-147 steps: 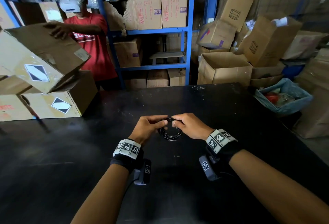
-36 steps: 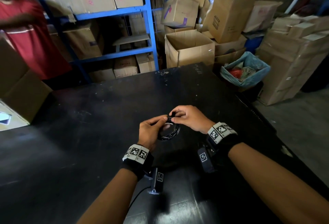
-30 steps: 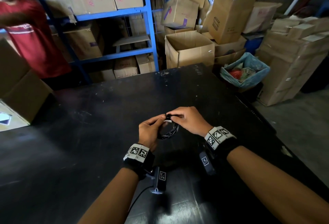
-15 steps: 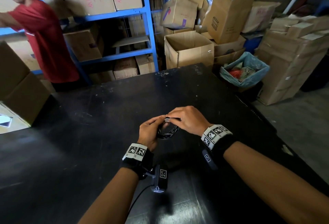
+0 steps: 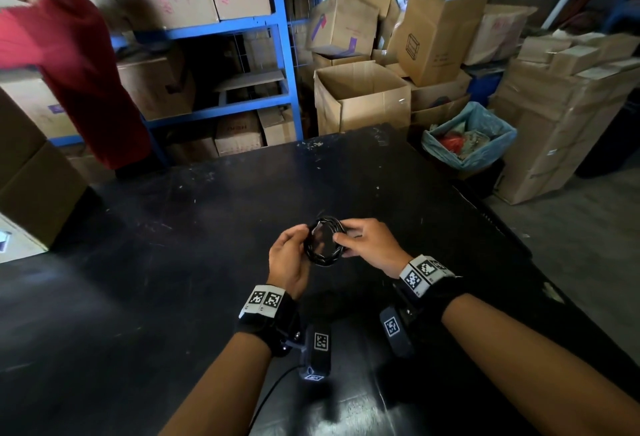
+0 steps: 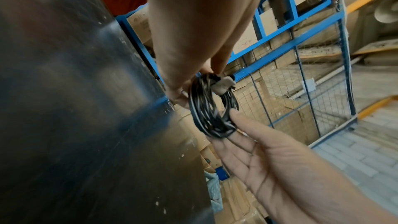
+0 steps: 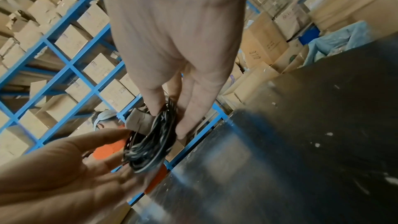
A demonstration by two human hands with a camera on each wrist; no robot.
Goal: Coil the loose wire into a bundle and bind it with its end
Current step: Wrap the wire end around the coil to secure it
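A small coil of black wire (image 5: 322, 260) hangs just above the black table (image 5: 173, 262), between my two hands. My left hand (image 5: 301, 238) grips its left side, thumb on top and fingers beneath. My right hand (image 5: 343, 233) pinches its right side between thumb and fingers. In the left wrist view the left fingertips (image 6: 206, 71) pinch the top of the coil (image 6: 204, 111) next to a pale tab (image 6: 224, 83), and the right hand (image 6: 269, 159) shows its palm. In the right wrist view the right hand (image 7: 172, 40) pinches the coil (image 7: 148, 144) above the left palm (image 7: 64, 159).
A person in a red shirt (image 5: 69, 71) stands at the table's far left, by stacked cardboard boxes (image 5: 27, 193). Blue shelving (image 5: 284, 54) full of boxes stands behind. An open box (image 5: 360, 96) and a bin with a blue bag (image 5: 471, 144) sit past the far right corner.
The coil has tipped up so its open ring faces me. My right hand has slid from the top of the coil to its right side. The person in red has shifted left.
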